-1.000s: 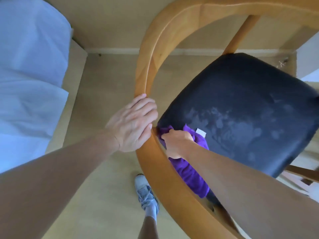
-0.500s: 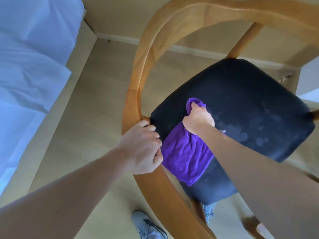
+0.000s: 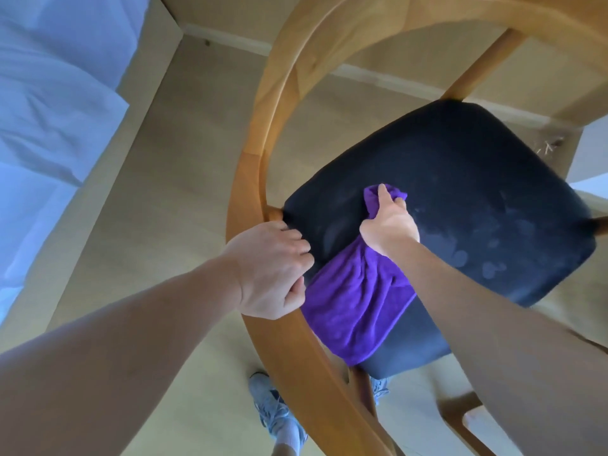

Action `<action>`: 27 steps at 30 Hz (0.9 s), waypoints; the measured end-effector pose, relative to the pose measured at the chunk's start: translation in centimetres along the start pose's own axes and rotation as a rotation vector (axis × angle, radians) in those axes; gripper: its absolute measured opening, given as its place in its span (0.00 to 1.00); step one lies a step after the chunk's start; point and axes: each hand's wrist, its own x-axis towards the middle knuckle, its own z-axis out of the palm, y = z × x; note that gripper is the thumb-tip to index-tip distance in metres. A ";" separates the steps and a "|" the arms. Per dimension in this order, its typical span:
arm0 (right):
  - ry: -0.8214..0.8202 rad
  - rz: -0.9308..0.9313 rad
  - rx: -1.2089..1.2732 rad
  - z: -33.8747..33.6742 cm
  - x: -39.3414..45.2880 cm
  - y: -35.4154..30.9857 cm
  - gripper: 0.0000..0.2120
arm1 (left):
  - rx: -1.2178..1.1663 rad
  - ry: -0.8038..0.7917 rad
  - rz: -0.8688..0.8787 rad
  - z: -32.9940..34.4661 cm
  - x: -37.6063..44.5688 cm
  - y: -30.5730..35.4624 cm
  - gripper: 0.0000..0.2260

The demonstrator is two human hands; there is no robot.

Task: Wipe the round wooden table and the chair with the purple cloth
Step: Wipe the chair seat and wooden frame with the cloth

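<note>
Head view, right hand point(image 3: 390, 225): clenched on purple cloth point(image 3: 358, 304); unwiped smudges lie rightward on seat point(image 3: 477, 199).
Left hand point(image 3: 269, 274): seemingly gripping chair frame point(image 3: 246, 179).

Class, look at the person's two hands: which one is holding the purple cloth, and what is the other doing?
The right hand grips the bunched purple cloth on the dark seat. The left hand holds no cloth; it grips the chair's curved wooden frame.

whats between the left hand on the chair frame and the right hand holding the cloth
In the head view, a strip of the dark seat cushion and the purple cloth lie between the left hand and right hand.
</note>
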 end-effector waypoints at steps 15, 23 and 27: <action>0.083 -0.007 -0.006 -0.6 1.4 -0.2 0.36 | -0.014 -0.039 0.034 0.1 0.0 -0.2 0.14; -0.350 -0.632 -0.721 3.5 -4.2 -1.0 0.33 | -0.001 -0.083 0.026 -0.3 0.0 -0.1 0.16; -0.145 -0.527 -0.490 -0.1 -1.6 -0.8 0.26 | -0.006 -0.070 0.024 -0.4 0.0 -0.1 0.14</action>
